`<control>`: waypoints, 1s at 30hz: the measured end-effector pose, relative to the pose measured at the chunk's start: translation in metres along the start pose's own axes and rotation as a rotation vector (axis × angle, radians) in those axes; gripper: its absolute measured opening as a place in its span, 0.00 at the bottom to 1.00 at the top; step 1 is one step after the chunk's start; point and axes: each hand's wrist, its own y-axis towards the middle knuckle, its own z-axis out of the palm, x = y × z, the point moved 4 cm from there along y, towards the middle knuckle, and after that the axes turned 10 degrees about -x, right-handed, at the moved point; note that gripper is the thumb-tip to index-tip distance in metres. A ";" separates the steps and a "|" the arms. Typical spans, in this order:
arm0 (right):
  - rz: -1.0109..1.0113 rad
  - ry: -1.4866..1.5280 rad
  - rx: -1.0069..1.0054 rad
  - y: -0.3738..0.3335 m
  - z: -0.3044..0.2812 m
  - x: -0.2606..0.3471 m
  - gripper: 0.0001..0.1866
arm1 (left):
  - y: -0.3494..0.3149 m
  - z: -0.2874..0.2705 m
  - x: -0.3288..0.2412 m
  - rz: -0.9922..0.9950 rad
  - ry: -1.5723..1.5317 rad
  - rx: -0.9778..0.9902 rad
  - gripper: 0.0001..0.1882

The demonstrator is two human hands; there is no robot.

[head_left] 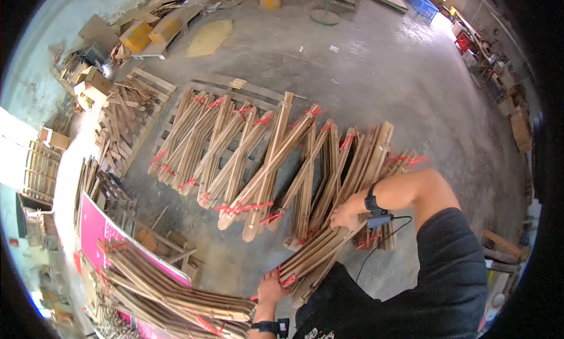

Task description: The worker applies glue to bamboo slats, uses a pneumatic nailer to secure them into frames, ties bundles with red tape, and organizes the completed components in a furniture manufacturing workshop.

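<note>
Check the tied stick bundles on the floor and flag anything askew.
The bundle gripped by the left hand and right hand lies slanted across the ends of the row on the pallet. One long bundle in that row juts out past its neighbours. Nothing looks broken or spilled.

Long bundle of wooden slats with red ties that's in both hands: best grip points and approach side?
Probably two hands, one near each tied end, as shown: left hand under the near end by the red tie, right hand on top further up. The bundle of wooden slats is long, lying tilted; a middle grip would likely let it swing. Come from its near, open side.
</note>
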 end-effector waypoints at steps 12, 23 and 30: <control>0.133 -0.055 0.079 0.061 -0.083 -0.102 0.32 | 0.109 0.007 -0.018 -0.074 -0.150 -0.056 0.47; 0.014 -0.211 -0.419 0.135 -0.089 -0.161 0.20 | 0.174 -0.014 0.006 -0.067 -0.104 -0.130 0.46; 0.079 -0.025 -0.480 0.116 -0.103 -0.157 0.19 | 0.166 -0.013 0.006 -0.142 -0.133 -0.201 0.42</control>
